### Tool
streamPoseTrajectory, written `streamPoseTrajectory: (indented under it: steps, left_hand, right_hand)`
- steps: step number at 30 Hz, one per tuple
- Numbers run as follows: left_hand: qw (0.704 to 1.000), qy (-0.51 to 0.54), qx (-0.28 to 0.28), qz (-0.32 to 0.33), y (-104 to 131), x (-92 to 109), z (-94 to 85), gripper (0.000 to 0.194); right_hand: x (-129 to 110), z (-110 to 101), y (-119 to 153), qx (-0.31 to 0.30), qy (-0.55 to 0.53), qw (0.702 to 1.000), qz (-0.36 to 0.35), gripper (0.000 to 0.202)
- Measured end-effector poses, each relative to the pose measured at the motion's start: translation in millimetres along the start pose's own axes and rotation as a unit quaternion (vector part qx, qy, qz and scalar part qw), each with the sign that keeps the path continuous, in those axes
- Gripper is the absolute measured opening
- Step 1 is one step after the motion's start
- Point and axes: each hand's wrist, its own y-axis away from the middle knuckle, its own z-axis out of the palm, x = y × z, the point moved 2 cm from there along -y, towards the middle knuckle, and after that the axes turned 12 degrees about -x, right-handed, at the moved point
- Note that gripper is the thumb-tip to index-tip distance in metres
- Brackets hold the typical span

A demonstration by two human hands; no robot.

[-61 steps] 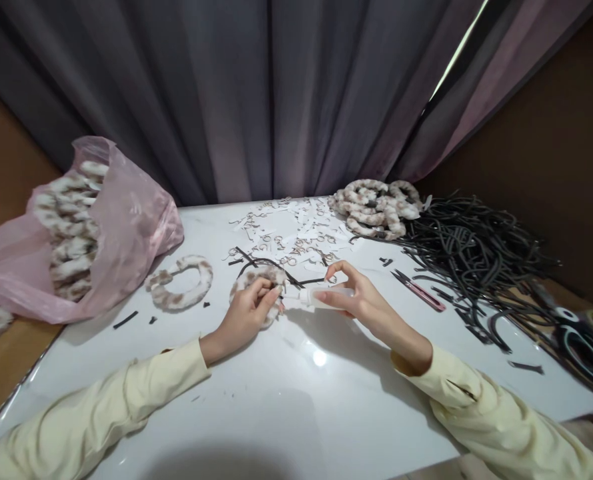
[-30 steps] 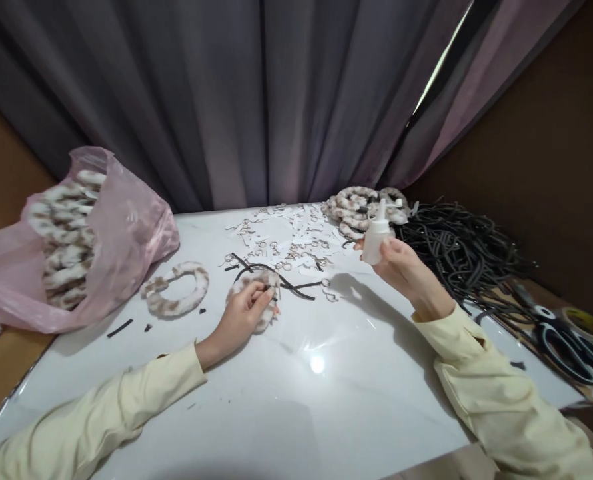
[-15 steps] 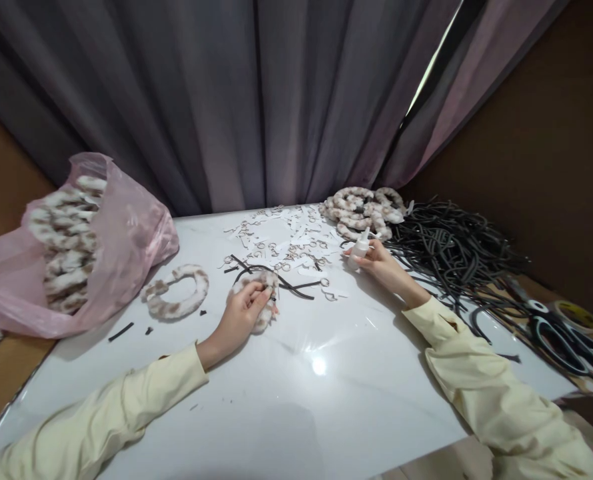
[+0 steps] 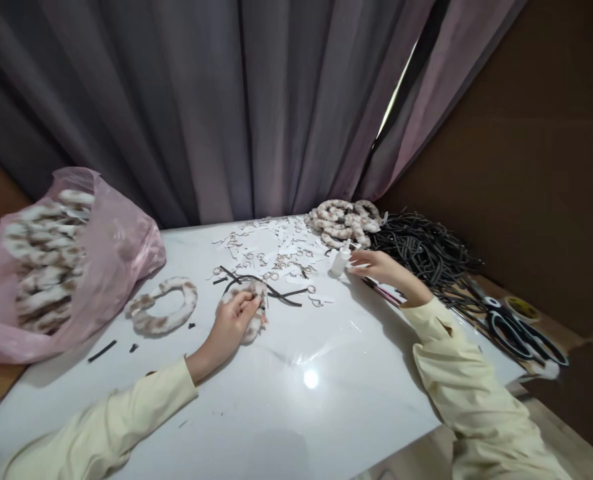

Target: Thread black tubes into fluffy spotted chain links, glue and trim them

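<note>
- Curtain (image 4: pixel 201 113), grey-purple, hangs behind the white bench (image 4: pixel 256 413).
- Pink bag (image 4: pixel 121 247), one, open at its side on the bench's left; it holds many furry rings (image 4: pixel 51 267), too overlapped to count.
- Tangle of black cords (image 4: pixel 426 247), uncountable, at the far right, next to a heap of furry rings (image 4: pixel 336 220).
- Left hand (image 4: pixel 224 330): grip closed, pinching one spotted ring (image 4: pixel 251 333) on the bench at centre.
- Right hand (image 4: pixel 384 270): grip open, fingers extended just beside the bottle; whether they touch, I cannot tell.
- Loose ring (image 4: pixel 152 325), one, flat between bag and left hand.
- Scissors (image 4: pixel 493 303), one pair, at right, near one yellow tape roll (image 4: pixel 521 308).
- Snips (image 4: pixel 384 293), one pair, partly under the right hand.
- White bottle (image 4: pixel 340 262), one, upright; contents not visible.
- Black scraps (image 4: pixel 102 351), three, around the loose ring's near side.
</note>
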Motion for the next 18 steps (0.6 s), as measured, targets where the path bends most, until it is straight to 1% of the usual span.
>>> streamPoseTrajectory:
  steps: [2, 3, 4, 5, 7, 10, 12, 14, 16, 18]
  left_hand:
    - [1.0, -0.001, 0.002, -0.005, 0.0, -0.4, 0.2, 0.034]
    - [1.0, 0.003, 0.002, -0.009, 0.0, -0.6, 0.6, 0.035]
    - [1.0, 0.01, 0.002, -0.012, 0.0, -0.8, 1.1, 0.036]
    - [1.0, 0.018, 0.0, -0.015, 0.0, -0.8, 1.7, 0.036]
    - [0.999, 0.032, -0.003, -0.014, 0.0, 0.2, 2.6, 0.036]
    - [0.999, 0.037, -0.01, -0.002, 0.0, 5.5, 2.3, 0.035]
    - [0.999, 0.033, -0.022, 0.003, 0.3, 12.0, 1.0, 0.035]
    - [0.999, 0.029, -0.031, 0.009, 1.6, 20.9, -1.1, 0.036]
    - [0.999, 0.026, -0.034, 0.018, 4.0, 31.2, -3.4, 0.036]
    - [0.999, 0.023, -0.038, 0.024, 7.3, 41.3, -5.5, 0.036]
  right_hand:
    - [-1.3, -17.2, 20.1, 0.008, 0.07, 0.997, 0.031, 0.02]
    - [-1.3, -21.9, 30.4, 0.001, 0.125, 0.991, 0.056, 0.018]
    - [-0.5, -22.7, 40.0, -0.026, 0.236, 0.966, 0.101, 0.021]
    - [0.6, -20.6, 48.4, -0.037, 0.283, 0.949, 0.132, 0.021]
    - [2.5, -8.3, 60.1, -0.04, 0.34, 0.925, 0.166, 0.023]
    - [5.1, 17.2, 64.5, -0.013, 0.388, 0.909, 0.149, 0.022]
    - [8.5, 27.9, 63.2, -0.002, 0.406, 0.905, 0.128, 0.022]
    - [12.3, 30.2, 62.8, 0.004, 0.411, 0.905, 0.111, 0.022]
    - [13.3, 26.9, 65.3, 0.009, 0.41, 0.907, 0.098, 0.023]
    - [5.8, 22.9, 70.9, 0.042, 0.35, 0.935, 0.048, 0.022]
